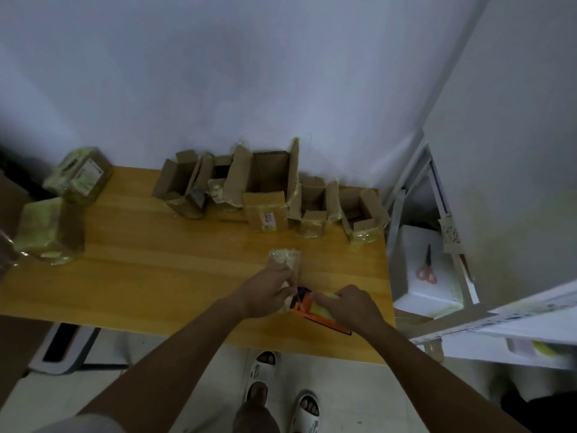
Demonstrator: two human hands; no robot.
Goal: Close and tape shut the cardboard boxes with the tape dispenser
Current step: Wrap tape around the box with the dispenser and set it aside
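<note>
A small closed cardboard box [285, 260], wrapped in yellowish tape, lies on the wooden table [156, 276] near its front edge. My left hand [268, 292] grips the near end of this box. My right hand [346, 304] holds the orange tape dispenser [315, 314] with its yellowish tape roll, pressed against the box's near right side. The dispenser's front touches the box just by my left fingers. Several open cardboard boxes [268, 182] stand in a row along the table's back edge.
Two taped boxes [53, 229] sit at the table's left end. Right of the table, red-handled scissors [426, 270] lie on a white foam box [431, 301]. A white wall stands behind the table. My feet in white sandals are below the front edge.
</note>
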